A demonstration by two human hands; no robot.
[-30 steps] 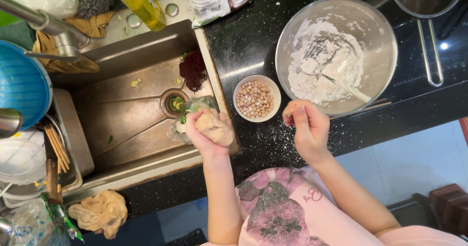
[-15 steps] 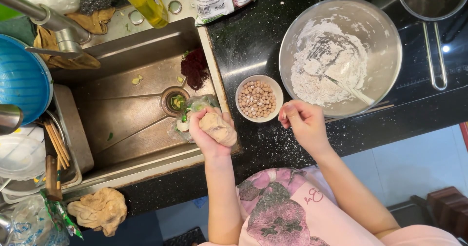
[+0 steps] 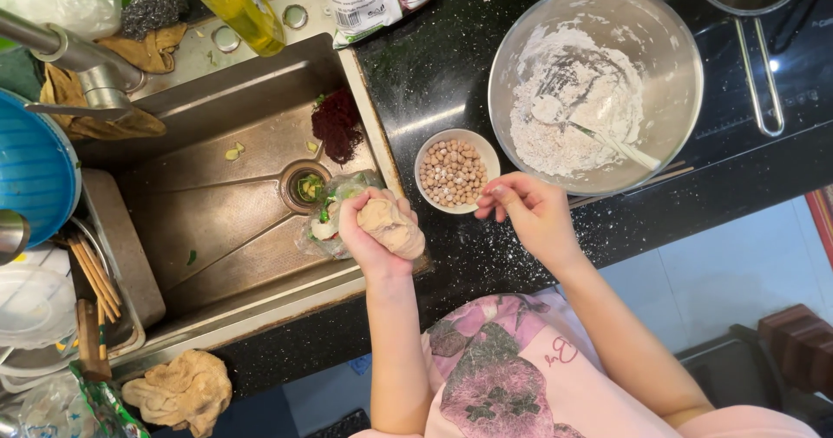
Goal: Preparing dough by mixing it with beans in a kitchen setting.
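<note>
One dough lump (image 3: 392, 225) formed, gripped in my left hand (image 3: 375, 230); right hand (image 3: 531, 212) loosely curled, empty; flour remained in bowl (image 3: 677, 99).

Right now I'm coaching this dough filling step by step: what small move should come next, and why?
Probably the right hand reaches into the small bowl of chickpeas: its fingertips hang at the bowl's rim, while the left hand cups the dough lump.

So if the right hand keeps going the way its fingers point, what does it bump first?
Probably the small bowl of chickpeas: the right hand has its fingers aimed at the rim, though height above it is unclear.
</note>
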